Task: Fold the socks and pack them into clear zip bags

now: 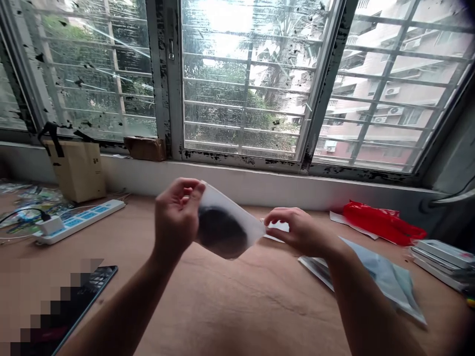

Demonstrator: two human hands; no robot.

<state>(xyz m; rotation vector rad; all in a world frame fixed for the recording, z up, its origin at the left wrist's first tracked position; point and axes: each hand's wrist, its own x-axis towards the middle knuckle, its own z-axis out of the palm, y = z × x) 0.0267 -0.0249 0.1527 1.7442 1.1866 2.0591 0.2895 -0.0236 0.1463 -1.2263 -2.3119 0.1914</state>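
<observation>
Spreading beneath everything was a wooden desk (237, 306); above it hung a translucent plastic sleeve (243, 222) enclosing a dark round object (220, 232), pinched at opposite edges by the left hand (177, 222) and right hand (300, 230). Light fingertip hold: slackening risked a drop.

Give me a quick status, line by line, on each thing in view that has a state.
Left hand: pinching the pouch's left edge.
Right hand: pinching the pouch's right end.
Translucent pouch: held up between both hands, dark round object inside.
Power strip: lying flat, white charger plugged in.
Red plastic bag: crumpled.
Kraft paper bag: standing upright.
</observation>
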